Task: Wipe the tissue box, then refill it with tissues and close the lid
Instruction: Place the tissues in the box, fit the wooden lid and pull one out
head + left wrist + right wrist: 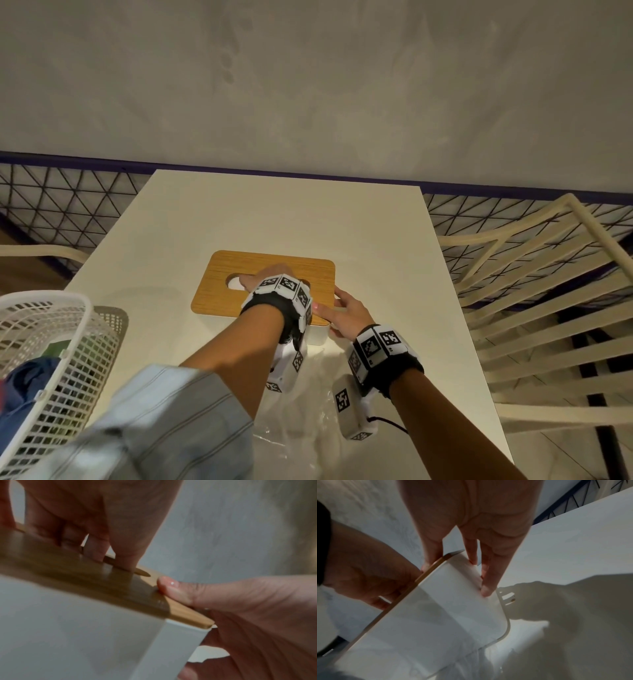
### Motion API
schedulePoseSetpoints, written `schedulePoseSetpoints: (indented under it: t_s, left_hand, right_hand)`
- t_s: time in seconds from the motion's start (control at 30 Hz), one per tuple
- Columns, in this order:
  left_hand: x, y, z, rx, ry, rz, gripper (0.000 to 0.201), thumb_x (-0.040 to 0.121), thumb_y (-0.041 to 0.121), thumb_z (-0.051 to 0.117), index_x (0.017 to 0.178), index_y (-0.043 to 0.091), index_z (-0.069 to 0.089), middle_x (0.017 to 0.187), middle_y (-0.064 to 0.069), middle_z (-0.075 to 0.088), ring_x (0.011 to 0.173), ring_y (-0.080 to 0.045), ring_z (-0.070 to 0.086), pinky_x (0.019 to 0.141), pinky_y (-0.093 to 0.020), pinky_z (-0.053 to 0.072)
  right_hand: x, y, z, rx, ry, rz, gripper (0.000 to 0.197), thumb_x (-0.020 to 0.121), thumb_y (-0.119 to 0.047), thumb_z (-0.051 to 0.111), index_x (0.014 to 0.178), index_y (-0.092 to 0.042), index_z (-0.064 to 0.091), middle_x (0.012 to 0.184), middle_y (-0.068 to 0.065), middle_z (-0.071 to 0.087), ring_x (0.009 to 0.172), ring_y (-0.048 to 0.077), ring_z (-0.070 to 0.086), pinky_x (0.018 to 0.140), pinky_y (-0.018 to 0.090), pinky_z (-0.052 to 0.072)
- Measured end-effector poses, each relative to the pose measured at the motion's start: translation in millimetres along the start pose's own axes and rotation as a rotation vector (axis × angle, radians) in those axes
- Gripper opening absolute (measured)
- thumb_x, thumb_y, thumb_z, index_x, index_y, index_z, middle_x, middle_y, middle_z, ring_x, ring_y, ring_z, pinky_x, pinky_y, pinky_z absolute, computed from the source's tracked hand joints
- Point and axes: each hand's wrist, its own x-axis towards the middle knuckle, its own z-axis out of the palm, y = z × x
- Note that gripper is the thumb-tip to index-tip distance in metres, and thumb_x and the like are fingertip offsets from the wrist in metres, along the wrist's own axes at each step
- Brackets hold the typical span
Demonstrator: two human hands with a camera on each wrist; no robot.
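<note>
The tissue box (318,335) is white, stands mid-table and has its wooden lid (274,262) on. My left hand (255,279) lies on top of the lid, its fingers (96,550) dipping fairly straight into the oval slot (234,283), where something white shows. What the fingertips touch inside is hidden. My right hand (346,310) grips the box's near right corner: the thumb (171,588) presses on the lid (85,573) and the fingers (488,586) lie against the end wall (453,608).
A white mesh basket (51,342) holding blue cloth stands at the table's left front. Crumpled clear plastic wrap (301,428) lies between my forearms. Cream slatted chairs (531,274) flank the table (274,212); a grey wall lies behind it.
</note>
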Motion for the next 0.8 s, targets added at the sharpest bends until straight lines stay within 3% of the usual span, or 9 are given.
schedulePoseSetpoints:
  t_s: [0.07, 0.1, 0.23, 0.33, 0.5, 0.67, 0.73, 0.8]
  left_hand:
    - [0, -2, 2, -0.092, 0.016, 0.002, 0.021, 0.07, 0.023, 0.066, 0.058, 0.013, 0.052, 0.062, -0.004, 0.054, 0.086, -0.028, 0.064, 0.098, -0.049, 0.043]
    - [1, -5, 2, -0.118, 0.02, -0.007, 0.02, 0.07, 0.02, 0.066, 0.059, 0.012, 0.052, 0.062, -0.004, 0.054, 0.086, -0.028, 0.063, 0.099, -0.05, 0.043]
    - [12, -12, 7, -0.15, 0.046, -0.04, 0.023, 0.072, 0.019, 0.065, 0.056, 0.013, 0.05, 0.056, -0.003, 0.05, 0.076, -0.026, 0.062, 0.099, -0.05, 0.043]
    - [14, -14, 9, -0.173, 0.063, -0.035, 0.023, 0.072, 0.018, 0.066, 0.056, 0.013, 0.05, 0.056, -0.002, 0.05, 0.073, -0.026, 0.061, 0.1, -0.05, 0.043]
    - [19, -15, 10, -0.246, 0.064, -0.049, 0.028, 0.075, 0.02, 0.066, 0.056, 0.012, 0.047, 0.057, -0.003, 0.049, 0.084, -0.029, 0.063, 0.1, -0.049, 0.042]
    - [20, -18, 12, -0.31, 0.072, -0.058, 0.028, 0.077, 0.021, 0.064, 0.056, 0.011, 0.048, 0.056, -0.004, 0.049, 0.088, -0.031, 0.065, 0.1, -0.048, 0.042]
    - [18, -19, 12, -0.325, 0.071, -0.062, 0.029, 0.077, 0.023, 0.064, 0.056, 0.011, 0.048, 0.057, -0.004, 0.049, 0.081, -0.03, 0.063, 0.1, -0.047, 0.043]
    - [18, -21, 13, -0.325, 0.067, -0.066, 0.03, 0.078, 0.026, 0.063, 0.056, 0.012, 0.048, 0.057, -0.003, 0.049, 0.065, -0.025, 0.055, 0.095, -0.041, 0.044]
  right_hand:
    - [-1, 0, 0, 0.027, -0.001, -0.012, 0.078, 0.072, -0.042, 0.073, 0.139, -0.029, 0.036, 0.13, 0.002, 0.057, 0.101, 0.016, 0.057, 0.073, 0.025, 0.046]
    - [-1, 0, 0, 0.035, 0.001, -0.016, 0.077, 0.072, -0.041, 0.073, 0.139, -0.029, 0.036, 0.129, 0.002, 0.058, 0.099, 0.015, 0.057, 0.074, 0.025, 0.045]
    - [-1, 1, -1, 0.038, 0.004, -0.01, 0.078, 0.073, -0.04, 0.073, 0.14, -0.028, 0.034, 0.13, 0.0, 0.057, 0.113, 0.019, 0.057, 0.091, 0.032, 0.048]
    - [-1, 1, 0, 0.04, 0.003, -0.009, 0.08, 0.073, -0.04, 0.073, 0.141, -0.027, 0.033, 0.132, 0.0, 0.055, 0.115, 0.019, 0.056, 0.092, 0.032, 0.047]
    - [-1, 1, -1, 0.052, 0.019, -0.007, 0.08, 0.073, -0.04, 0.073, 0.141, -0.027, 0.032, 0.133, -0.002, 0.054, 0.117, 0.019, 0.054, 0.099, 0.036, 0.046]
    - [-1, 1, 1, 0.047, 0.01, -0.004, 0.083, 0.071, -0.042, 0.074, 0.141, -0.027, 0.033, 0.13, 0.0, 0.057, 0.115, 0.021, 0.056, 0.084, 0.03, 0.046]
    - [0, 2, 1, 0.04, 0.008, -0.004, 0.085, 0.069, -0.044, 0.074, 0.141, -0.027, 0.032, 0.131, 0.0, 0.056, 0.116, 0.022, 0.056, 0.082, 0.03, 0.046]
    - [0, 2, 1, 0.031, 0.006, -0.006, 0.086, 0.069, -0.045, 0.074, 0.141, -0.028, 0.032, 0.132, 0.001, 0.055, 0.117, 0.022, 0.055, 0.088, 0.033, 0.046]
